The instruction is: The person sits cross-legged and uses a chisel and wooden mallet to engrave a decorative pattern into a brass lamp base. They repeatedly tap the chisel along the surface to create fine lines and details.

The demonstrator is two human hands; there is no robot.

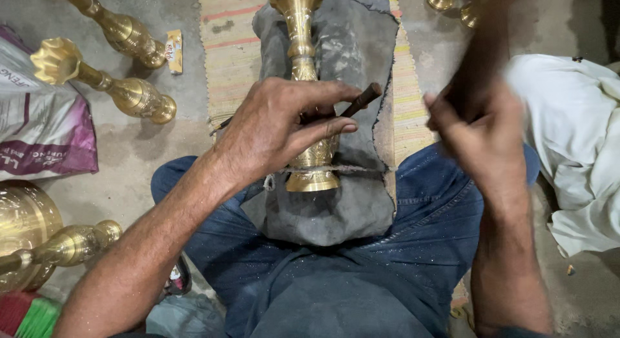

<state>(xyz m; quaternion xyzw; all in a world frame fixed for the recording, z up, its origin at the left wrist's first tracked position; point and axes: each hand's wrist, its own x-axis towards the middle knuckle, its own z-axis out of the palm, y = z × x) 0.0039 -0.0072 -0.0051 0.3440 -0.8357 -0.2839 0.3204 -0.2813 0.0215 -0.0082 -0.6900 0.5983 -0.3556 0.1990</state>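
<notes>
A tall brass vase [303, 60] lies on a grey pad [349, 202] across my lap, its base tied down by a cord. My left hand [278, 128] rests on the vase's lower body and grips a thin dark metal punch [359, 101] slanted against the brass. My right hand [481, 134] is raised to the right of the vase, blurred, closed on a dark handle [475, 66] that runs up and away; its head is not visible.
Two brass vases [123, 31] [103, 83] lie on the concrete floor at upper left, more brass pieces [39, 238] at lower left. A printed sack [39, 125] sits at left, white cloth [575, 144] at right, a striped mat [229, 53] under the pad.
</notes>
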